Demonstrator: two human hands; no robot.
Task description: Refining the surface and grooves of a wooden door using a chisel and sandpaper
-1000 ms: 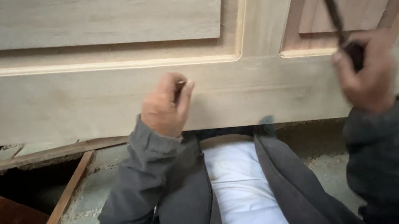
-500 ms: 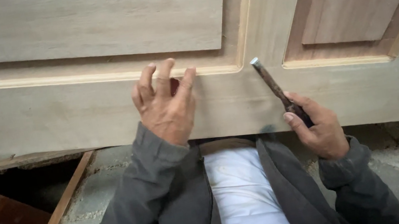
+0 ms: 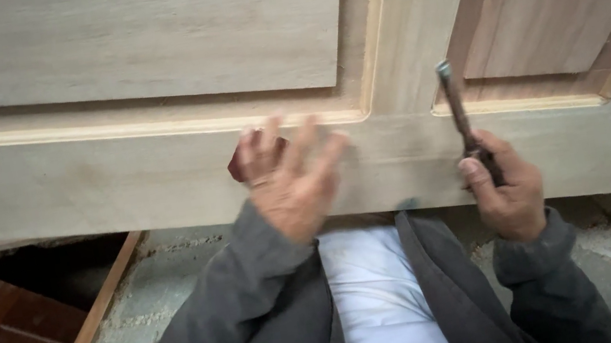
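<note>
While both hands work the pale unfinished wooden panelled door (image 3: 155, 173), chisel upright.
Right hand (image 3: 506, 195) wraps slim dark metal chisel (image 3: 459, 115), tip beyond grip; left hand (image 3: 290, 178) splayed, pressing small reddish-brown pad (image 3: 241, 162) beside it.

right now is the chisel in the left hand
No, the right hand grips the chisel, while the left hand lies spread on the unfinished wooden door.
</note>
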